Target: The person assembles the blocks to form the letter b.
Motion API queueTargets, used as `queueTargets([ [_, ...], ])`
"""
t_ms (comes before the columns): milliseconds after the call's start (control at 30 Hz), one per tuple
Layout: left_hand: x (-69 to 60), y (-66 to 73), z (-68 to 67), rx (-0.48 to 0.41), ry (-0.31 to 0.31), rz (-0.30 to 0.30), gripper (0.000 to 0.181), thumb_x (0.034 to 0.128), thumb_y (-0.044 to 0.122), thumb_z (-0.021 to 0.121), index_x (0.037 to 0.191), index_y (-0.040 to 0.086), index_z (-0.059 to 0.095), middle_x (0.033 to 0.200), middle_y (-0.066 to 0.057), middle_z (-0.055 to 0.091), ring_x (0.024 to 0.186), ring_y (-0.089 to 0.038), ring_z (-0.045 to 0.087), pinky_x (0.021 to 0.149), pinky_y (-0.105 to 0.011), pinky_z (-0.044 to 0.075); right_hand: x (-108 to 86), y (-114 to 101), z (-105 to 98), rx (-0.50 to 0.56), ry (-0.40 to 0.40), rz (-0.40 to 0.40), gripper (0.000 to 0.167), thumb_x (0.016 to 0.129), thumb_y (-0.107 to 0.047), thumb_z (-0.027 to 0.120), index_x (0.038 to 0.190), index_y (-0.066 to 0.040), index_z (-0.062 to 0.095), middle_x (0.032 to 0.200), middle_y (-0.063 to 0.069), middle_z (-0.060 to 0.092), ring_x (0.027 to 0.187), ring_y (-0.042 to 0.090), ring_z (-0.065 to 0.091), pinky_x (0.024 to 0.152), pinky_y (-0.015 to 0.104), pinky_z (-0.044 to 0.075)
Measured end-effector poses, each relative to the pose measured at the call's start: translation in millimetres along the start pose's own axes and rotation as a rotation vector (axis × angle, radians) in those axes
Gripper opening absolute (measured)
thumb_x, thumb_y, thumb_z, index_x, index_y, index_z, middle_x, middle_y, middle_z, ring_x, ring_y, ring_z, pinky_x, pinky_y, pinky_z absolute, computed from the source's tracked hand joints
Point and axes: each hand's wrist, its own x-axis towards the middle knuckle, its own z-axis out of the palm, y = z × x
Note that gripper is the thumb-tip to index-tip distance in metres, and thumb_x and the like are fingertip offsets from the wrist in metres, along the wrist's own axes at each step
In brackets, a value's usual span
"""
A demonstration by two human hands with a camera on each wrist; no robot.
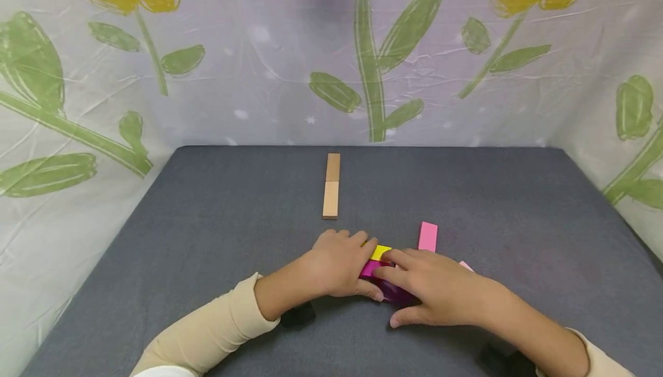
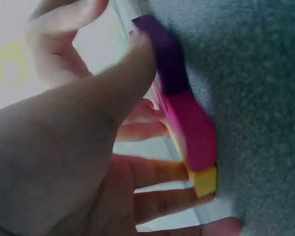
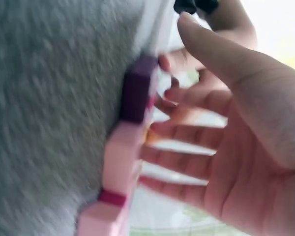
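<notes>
Between the two hands in the head view, a yellow block, a magenta block and a dark purple block lie close together. My left hand has its fingers at the far left side of these blocks, its thumb near the purple one. In the left wrist view its fairly straight fingers touch the yellow block beside the magenta block. My right hand reaches over from the right, fingertips at the yellow and magenta blocks, thumb apart. The right wrist view shows its extended fingers beside a light pink block.
Two wooden blocks lie end to end on the grey tabletop, farther back. A pink block lies beyond my right hand, and another pale pink piece is partly hidden behind it. A flowered cloth hangs around the table.
</notes>
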Motion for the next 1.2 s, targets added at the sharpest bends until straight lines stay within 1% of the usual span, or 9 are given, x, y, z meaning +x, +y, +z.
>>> queueTargets([
  [100,0.9,1.7,0.9,0.024,0.03,-0.01,0.084,0.0803,0.079,0.058,0.128,0.01,0.06,0.102,0.0,0.059,0.082,-0.017,0.061,0.075,-0.034,0.054,3.9,-1.6,5.4,-0.023,0.033,-0.056,0.053,0.081,-0.041,0.084,0.125,-0.019,0.065,0.113,-0.006,0.057,0.097,0.012,0.055,0.086,0.033,0.05],
  [167,0.2,2.0,0.1,0.023,0.025,-0.01,0.083,0.0786,0.079,0.06,0.124,0.01,0.06,0.096,0.0,0.058,0.077,-0.016,0.06,0.07,-0.032,0.055,5.3,-1.3,7.7,-0.055,0.052,-0.073,0.052,0.078,-0.034,0.087,0.124,-0.019,0.068,0.111,-0.006,0.058,0.097,0.013,0.055,0.085,0.032,0.05],
  [300,-2.5,-0.7,-3.5,-0.009,-0.019,0.034,0.094,0.0757,0.072,0.072,0.146,0.015,0.049,0.113,0.0,0.065,0.088,-0.016,0.065,0.072,-0.032,0.056,4.7,0.8,7.8,-0.088,0.055,-0.081,0.054,0.076,-0.026,0.09,0.125,-0.018,0.07,0.109,-0.005,0.06,0.096,0.015,0.056,0.085,0.032,0.051],
  [400,-5.0,-3.9,-6.4,-0.047,-0.051,0.082,0.094,0.0755,0.058,0.082,0.152,0.018,0.043,0.12,-0.002,0.066,0.095,-0.015,0.065,0.076,-0.033,0.056,2.8,2.9,5.2,-0.101,0.055,-0.084,0.054,0.073,-0.022,0.091,0.123,-0.017,0.071,0.1,-0.005,0.058,0.087,0.012,0.056,0.079,0.028,0.051],
  [500,-7.1,-7.1,-9.6,-0.092,-0.08,0.105,0.077,0.078,0.042,0.086,0.14,0.012,0.053,0.106,-0.001,0.067,0.088,-0.013,0.063,0.078,-0.032,0.055,1.2,5.0,2.3,-0.098,0.058,-0.076,0.053,0.07,-0.019,0.093,0.119,-0.018,0.074,0.089,-0.006,0.052,0.078,0.008,0.053,0.072,0.025,0.049],
  [700,-9.5,-15.7,-15.1,-0.172,-0.111,0.05,0.043,0.0886,0.032,0.078,0.118,0.008,0.057,0.08,0.003,0.055,0.07,-0.013,0.053,0.064,-0.027,0.048,0.6,8.9,-1.8,-0.031,0.032,-0.038,0.047,0.071,-0.021,0.093,0.115,-0.02,0.077,0.086,-0.008,0.048,0.073,0.004,0.047,0.066,0.022,0.047],
  [800,-10.3,-18.7,-15.9,-0.164,-0.104,0.038,0.038,0.0908,0.031,0.073,0.116,0.009,0.057,0.082,0.002,0.056,0.07,-0.013,0.052,0.063,-0.028,0.046,1.4,10.3,-2.6,-0.021,0.031,-0.035,0.046,0.071,-0.023,0.093,0.114,-0.021,0.077,0.085,-0.008,0.048,0.072,0.004,0.046,0.066,0.021,0.046],
  [1000,-12.9,-20.9,-14.9,-0.114,-0.083,0.005,0.042,0.0905,0.026,0.072,0.13,0.014,0.06,0.106,-0.003,0.059,0.083,-0.016,0.055,0.071,-0.032,0.052,-1.9,13.3,-2.4,-0.013,0.053,-0.029,0.044,0.071,-0.022,0.093,0.113,-0.023,0.078,0.096,-0.006,0.054,0.081,0.007,0.052,0.071,0.025,0.05],
  [1200,-24.5,-36.7,-2.6,-0.077,0.0,-0.021,0.052,0.0942,0.024,0.068,0.144,0.016,0.056,0.124,-0.007,0.057,0.098,-0.023,0.059,0.079,-0.038,0.055,-4.5,17.9,-4.4,-0.015,0.042,-0.012,0.042,0.072,-0.021,0.092,0.112,-0.021,0.078,0.107,-0.002,0.061,0.093,0.012,0.059,0.08,0.033,0.053],
])
